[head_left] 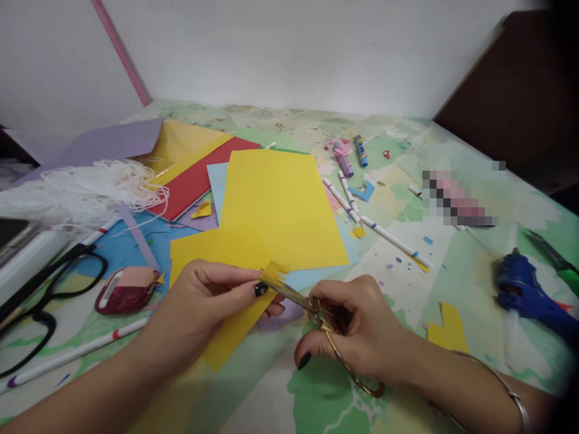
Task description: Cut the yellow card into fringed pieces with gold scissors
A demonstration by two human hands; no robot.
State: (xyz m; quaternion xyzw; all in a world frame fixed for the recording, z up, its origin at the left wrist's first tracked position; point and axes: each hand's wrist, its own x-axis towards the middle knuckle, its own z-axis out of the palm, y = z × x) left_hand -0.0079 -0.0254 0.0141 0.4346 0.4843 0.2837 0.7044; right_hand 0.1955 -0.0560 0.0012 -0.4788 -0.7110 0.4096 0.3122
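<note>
Between the thumb and fingers of my left hand [217, 295] is a small yellow paper strip [274, 274], its far edge cut into a fringe. My right hand [357, 325] grips gold-coloured scissors [332, 337] by the handles, with the blades reaching to the strip. How far the blades are apart is hard to make out. Beneath both hands lie a large yellow paper sheet [280, 211] and a narrower yellow piece [239, 334], which runs under my left hand.
White string [81, 187], black glasses [49, 295] and a maroon-and-pink case [126, 289] lie at left. Toward the right are white paper sticks [393, 241], a yellow scrap [447, 328], a blue glue gun [529, 289] and a dark-bladed cutter [552, 250]. Small decorated rolls [344, 158] sit farther back.
</note>
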